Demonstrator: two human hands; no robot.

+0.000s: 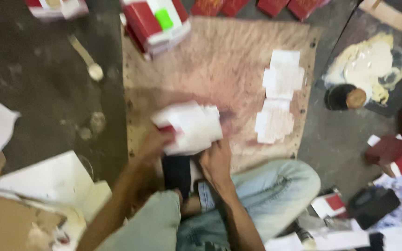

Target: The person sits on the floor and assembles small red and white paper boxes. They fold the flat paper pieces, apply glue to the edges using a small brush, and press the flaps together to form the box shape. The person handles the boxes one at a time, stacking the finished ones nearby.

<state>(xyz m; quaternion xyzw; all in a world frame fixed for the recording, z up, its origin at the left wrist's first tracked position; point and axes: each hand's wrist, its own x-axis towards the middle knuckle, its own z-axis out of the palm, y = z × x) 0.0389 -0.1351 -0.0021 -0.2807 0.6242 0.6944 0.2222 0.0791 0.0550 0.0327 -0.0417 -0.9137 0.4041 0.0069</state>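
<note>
- Head view, blurred: left hand and right hand both gripping a white paper-wrapped box from below, over a brown cardboard mat.
- Right of the hands: white paper slips laid on the mat.
- Beyond the hands: stacked red-and-white boxes.
- Far right: dark glue jar beside a pale glue puddle.

Bare mat lies open ahead, flanked by red boxes and white paper slips
</note>
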